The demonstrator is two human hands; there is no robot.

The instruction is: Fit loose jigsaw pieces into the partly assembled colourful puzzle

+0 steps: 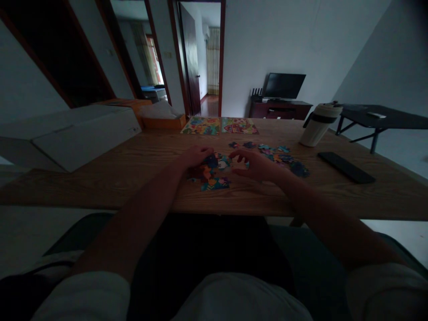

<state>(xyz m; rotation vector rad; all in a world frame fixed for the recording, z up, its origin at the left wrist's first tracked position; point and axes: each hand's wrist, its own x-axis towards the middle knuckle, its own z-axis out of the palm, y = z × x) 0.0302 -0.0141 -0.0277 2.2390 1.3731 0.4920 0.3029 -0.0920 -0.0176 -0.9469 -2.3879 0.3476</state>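
Observation:
A partly joined jigsaw puzzle (214, 171) with dark blue, orange and teal patches lies on the wooden table in front of me. My left hand (195, 157) rests at its upper left edge, fingers lying over the border and seemingly touching it. To the right of the puzzle is my right hand (252, 165), its thumb and fingers apart and curved, with no piece visible between them. Loose puzzle pieces (274, 154) are scattered beyond and to the right of that hand. Part of the puzzle's left side is hidden by my left hand.
Two colourful picture sheets (202, 126) lie at the table's far edge. A white box (87, 129) and an orange tray (163, 121) stand on the left. On the right are a cream tumbler (316, 129) and a black flat object (346, 167), possibly a phone.

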